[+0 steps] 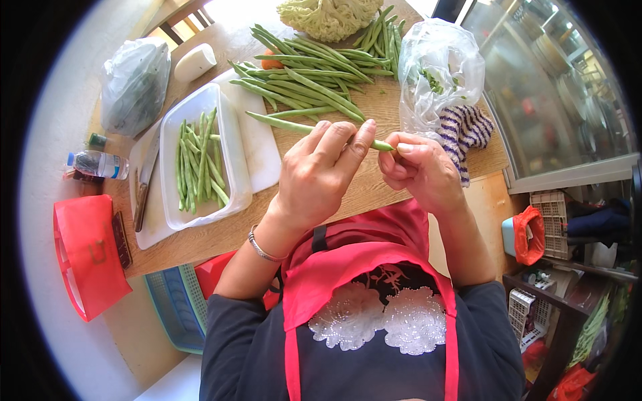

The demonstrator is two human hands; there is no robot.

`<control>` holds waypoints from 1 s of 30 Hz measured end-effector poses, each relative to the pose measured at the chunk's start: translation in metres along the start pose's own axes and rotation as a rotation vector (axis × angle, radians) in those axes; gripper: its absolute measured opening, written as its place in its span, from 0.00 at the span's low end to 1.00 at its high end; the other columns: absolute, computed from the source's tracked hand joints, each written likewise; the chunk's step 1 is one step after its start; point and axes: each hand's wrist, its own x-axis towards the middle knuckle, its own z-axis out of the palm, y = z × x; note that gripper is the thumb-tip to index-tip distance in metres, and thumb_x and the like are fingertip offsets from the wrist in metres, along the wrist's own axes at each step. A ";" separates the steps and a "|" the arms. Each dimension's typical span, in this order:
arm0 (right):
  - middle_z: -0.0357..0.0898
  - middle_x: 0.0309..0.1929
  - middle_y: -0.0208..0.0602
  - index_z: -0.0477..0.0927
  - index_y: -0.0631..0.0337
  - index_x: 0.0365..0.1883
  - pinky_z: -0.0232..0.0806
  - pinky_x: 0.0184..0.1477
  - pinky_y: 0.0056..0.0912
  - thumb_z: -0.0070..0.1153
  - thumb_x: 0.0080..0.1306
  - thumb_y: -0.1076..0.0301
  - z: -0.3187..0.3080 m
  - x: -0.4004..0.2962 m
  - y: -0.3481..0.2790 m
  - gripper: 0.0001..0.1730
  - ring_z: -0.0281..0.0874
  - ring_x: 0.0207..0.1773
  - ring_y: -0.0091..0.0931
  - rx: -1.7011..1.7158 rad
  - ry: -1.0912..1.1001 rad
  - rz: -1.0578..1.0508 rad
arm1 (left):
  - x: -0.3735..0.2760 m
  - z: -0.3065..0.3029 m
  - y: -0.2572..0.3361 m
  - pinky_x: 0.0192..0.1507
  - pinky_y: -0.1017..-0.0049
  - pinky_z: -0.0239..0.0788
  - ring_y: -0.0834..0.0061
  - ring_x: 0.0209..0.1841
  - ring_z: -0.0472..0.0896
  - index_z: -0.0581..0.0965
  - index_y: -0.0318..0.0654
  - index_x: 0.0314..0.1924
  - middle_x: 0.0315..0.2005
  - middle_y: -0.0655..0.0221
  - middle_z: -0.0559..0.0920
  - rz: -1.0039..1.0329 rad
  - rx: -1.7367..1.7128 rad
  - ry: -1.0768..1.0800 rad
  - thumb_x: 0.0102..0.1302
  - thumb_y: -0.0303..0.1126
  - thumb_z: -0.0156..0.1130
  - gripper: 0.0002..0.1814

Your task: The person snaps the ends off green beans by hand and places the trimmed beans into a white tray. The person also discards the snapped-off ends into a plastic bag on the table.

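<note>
A long green bean [283, 122] lies across my left hand [321, 168], which grips it near its middle. The thumb and forefinger of my right hand [421, 168] pinch the bean's right tip. Beyond my hands a loose heap of green beans [311, 75] covers part of the wooden table. To the left, a clear plastic container [241, 170] holds several green beans [200, 165]. It rests on a white cutting board [263, 145]. At the right, a thin plastic bag [441, 55] stands open with green scraps inside.
A kitchen knife [142, 193] lies on the board left of the container. Farther out are a cauliflower [331, 17], a white radish piece [195, 62], a filled plastic bag [135, 85], and a water bottle [100, 165]. A striped cloth [464, 130] lies at the right, near a glass-doored cabinet [556, 85].
</note>
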 end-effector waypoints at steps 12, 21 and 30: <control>0.66 0.22 0.22 0.75 0.64 0.33 0.47 0.22 0.15 0.48 0.69 0.68 -0.001 -0.009 -0.005 0.09 0.53 0.21 0.12 0.037 -0.018 0.042 | 0.004 -0.007 0.007 0.27 0.76 0.68 0.73 0.28 0.76 0.82 0.33 0.47 0.32 0.67 0.76 0.117 -0.029 -0.004 0.47 0.22 0.63 0.22; 0.74 0.23 0.27 0.78 0.66 0.30 0.49 0.21 0.15 0.52 0.65 0.69 -0.016 -0.003 0.022 0.09 0.58 0.20 0.12 0.046 0.081 -0.082 | 0.016 -0.033 -0.002 0.23 0.85 0.64 0.87 0.24 0.73 0.82 0.31 0.40 0.33 0.68 0.82 -0.550 -0.978 0.186 0.59 0.19 0.66 0.08; 0.78 0.27 0.31 0.81 0.68 0.33 0.68 0.37 0.23 0.53 0.65 0.71 -0.057 0.004 -0.075 0.09 0.76 0.32 0.22 -0.953 0.556 -0.327 | 0.004 -0.044 -0.037 0.31 0.87 0.60 0.86 0.31 0.67 0.74 0.28 0.53 0.37 0.67 0.78 -0.590 -1.512 0.493 0.74 0.30 0.51 0.14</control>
